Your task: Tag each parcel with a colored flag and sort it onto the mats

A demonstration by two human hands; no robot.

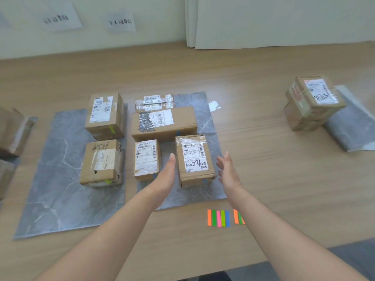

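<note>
Parcel (194, 160) sits on middle mat (209, 126), my hands flanking it: left hand (165, 175) at 9, right hand (228, 171) at 3, both spread, empty, not touching. Looks squared in row.

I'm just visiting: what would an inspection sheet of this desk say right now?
Surface: wooden table, two grey mats side by side, a third at right.
Job's things: two parcels on the left mat, four on the middle mat, including the handwritten-number parcel; stacked parcels at right; coloured flags near edge.
Clutter: white scrap.
Hands: left hand and right hand open, flanking that parcel, apart from it.
Cables: nothing seen.
Surroundings: paper signs on wall.
</note>
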